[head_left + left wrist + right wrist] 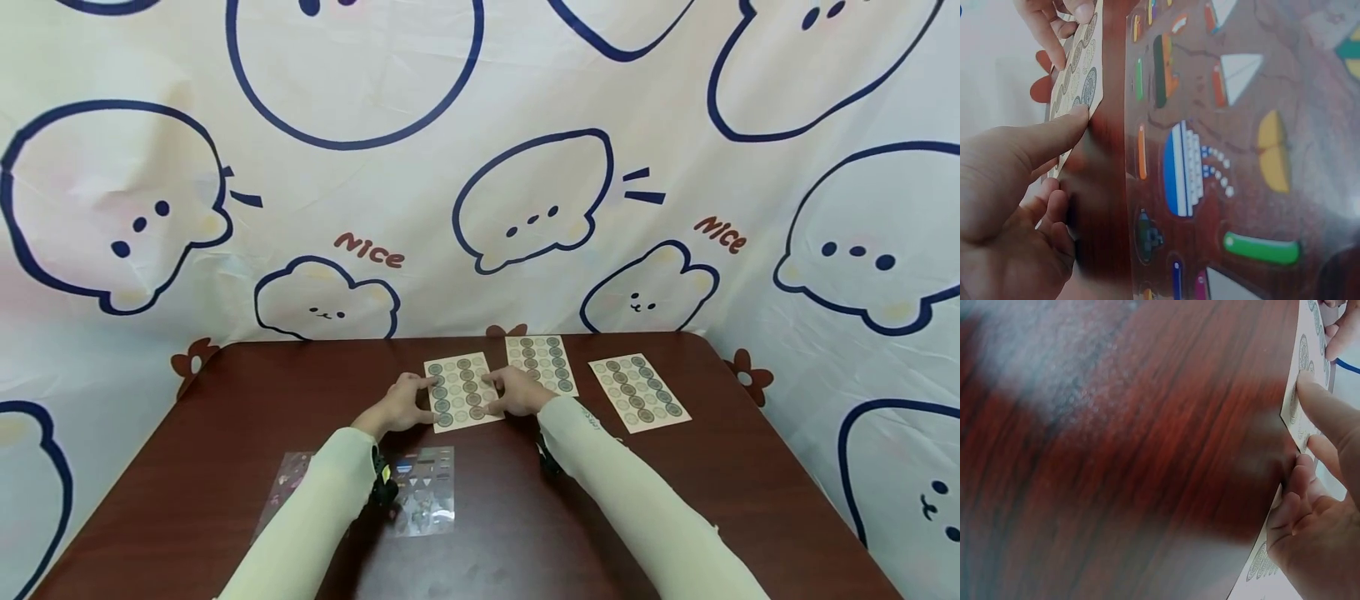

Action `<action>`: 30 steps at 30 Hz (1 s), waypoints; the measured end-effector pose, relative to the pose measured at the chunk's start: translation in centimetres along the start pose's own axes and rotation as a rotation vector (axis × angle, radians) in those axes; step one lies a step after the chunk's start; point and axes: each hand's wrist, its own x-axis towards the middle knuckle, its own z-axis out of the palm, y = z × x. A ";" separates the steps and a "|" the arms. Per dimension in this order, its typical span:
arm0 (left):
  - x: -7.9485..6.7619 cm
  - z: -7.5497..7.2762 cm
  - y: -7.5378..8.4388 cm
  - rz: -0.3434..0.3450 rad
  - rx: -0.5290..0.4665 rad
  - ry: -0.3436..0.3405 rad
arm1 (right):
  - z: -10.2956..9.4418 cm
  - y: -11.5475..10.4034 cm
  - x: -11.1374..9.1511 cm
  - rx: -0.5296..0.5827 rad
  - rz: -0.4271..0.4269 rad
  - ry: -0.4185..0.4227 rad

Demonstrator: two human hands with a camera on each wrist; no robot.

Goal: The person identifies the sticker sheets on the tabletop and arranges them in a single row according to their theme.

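Note:
A cream sheet printed with rows of round, coin-like motifs, some dark and some pale, lies on the brown table between both hands. At its left edge is the left hand, thumb and a finger spread apart and touching the sheet. Opposite, the right hand touches the right edge with its thumb low and a finger higher up. In the left wrist view the left thumb rests on the sheet's printed face. The right thumb lies likewise on the sheet in the right wrist view.
Two similar sheets lie to the right: one just behind the right hand, another farther over. Nearer the body, a clear plastic sheet with boat pictures lies partly under the left forearm. A cartoon-printed cloth hangs behind the table.

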 end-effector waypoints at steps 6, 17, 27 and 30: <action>-0.3 0.6 -0.2 -0.014 -0.015 0.005 | 0.5 0.1 -0.3 0.023 -0.017 0.008; -0.9 0.8 0.0 0.004 -0.026 0.024 | 0.9 0.5 0.1 0.007 -0.011 0.021; -0.7 0.2 0.7 0.044 0.003 0.035 | 0.5 0.4 0.7 -0.009 -0.009 0.044; -0.3 0.3 0.7 0.031 0.004 0.028 | 0.4 0.4 0.6 -0.011 -0.012 0.044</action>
